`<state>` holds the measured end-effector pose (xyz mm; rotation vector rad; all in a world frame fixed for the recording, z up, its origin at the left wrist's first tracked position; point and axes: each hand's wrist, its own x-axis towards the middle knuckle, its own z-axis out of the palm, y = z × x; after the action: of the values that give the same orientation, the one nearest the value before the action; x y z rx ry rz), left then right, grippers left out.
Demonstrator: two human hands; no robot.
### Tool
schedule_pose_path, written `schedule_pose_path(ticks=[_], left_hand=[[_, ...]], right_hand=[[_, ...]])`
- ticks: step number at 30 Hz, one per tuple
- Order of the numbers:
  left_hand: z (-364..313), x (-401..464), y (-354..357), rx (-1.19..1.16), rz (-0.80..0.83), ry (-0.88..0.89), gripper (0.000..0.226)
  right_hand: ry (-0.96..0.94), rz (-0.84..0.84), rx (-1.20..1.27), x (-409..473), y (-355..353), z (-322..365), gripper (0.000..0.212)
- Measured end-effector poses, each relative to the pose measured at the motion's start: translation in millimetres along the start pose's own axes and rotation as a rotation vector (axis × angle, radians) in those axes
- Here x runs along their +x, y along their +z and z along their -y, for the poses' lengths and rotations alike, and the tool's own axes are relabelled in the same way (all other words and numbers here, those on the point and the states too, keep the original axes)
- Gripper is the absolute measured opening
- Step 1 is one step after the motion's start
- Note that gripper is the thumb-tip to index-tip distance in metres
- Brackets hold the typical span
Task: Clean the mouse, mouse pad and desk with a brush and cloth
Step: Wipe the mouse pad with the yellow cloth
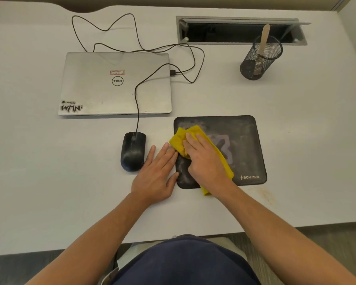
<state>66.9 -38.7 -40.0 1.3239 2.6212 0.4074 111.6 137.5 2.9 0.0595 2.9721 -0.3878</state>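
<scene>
A black mouse pad [243,140] lies on the white desk [49,182], dusty with pale smears. My right hand [206,161] presses a folded yellow cloth [178,138] flat onto the pad's left half. Beside it, my left hand [156,175] rests flat on the desk, fingers spread, fingertips at the pad's left edge and touching the cloth. A black wired mouse [133,151] sits on the desk just left of my left hand. In a black mesh cup [259,58] at the back right stands a pale wooden brush handle [263,38].
A closed silver laptop [115,85] lies behind the mouse, with the mouse cable [136,95] looping over it. An open cable hatch [240,30] is set into the desk at the back. A faint brownish stain [265,194] marks the desk near the pad's front right corner.
</scene>
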Motion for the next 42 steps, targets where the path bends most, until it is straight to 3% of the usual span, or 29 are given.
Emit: schedule_pose_path(ticks=[4,10,19,26,35,42], left_hand=[[0,-1,0,0.012,0.019,-0.004,0.062],[-1,-1,-1,0.039,0.024,-0.011,0.062],[0,1,0,0.015,-0.023,0.020,0.063],[0,-1,1,0.026,0.003,-0.008,0.061],[0,-1,2,0.035,0.005,-0.016,0.061],[1,0,2,0.008,-0.029,0.006,0.062]], right_hand=[[0.054,0.038,-0.174,33,-6,-4,0.063],[0.133,0.025,-0.101,59,-18,-7,0.059],[0.046,-0.019,-0.036,-9,5,9,0.047],[0.098,0.016,-0.156,43,9,-3,0.051],[0.200,-0.099,0.005,51,-2,-2,0.046],[0.002,-0.059,-0.014,-6,4,19,0.043]])
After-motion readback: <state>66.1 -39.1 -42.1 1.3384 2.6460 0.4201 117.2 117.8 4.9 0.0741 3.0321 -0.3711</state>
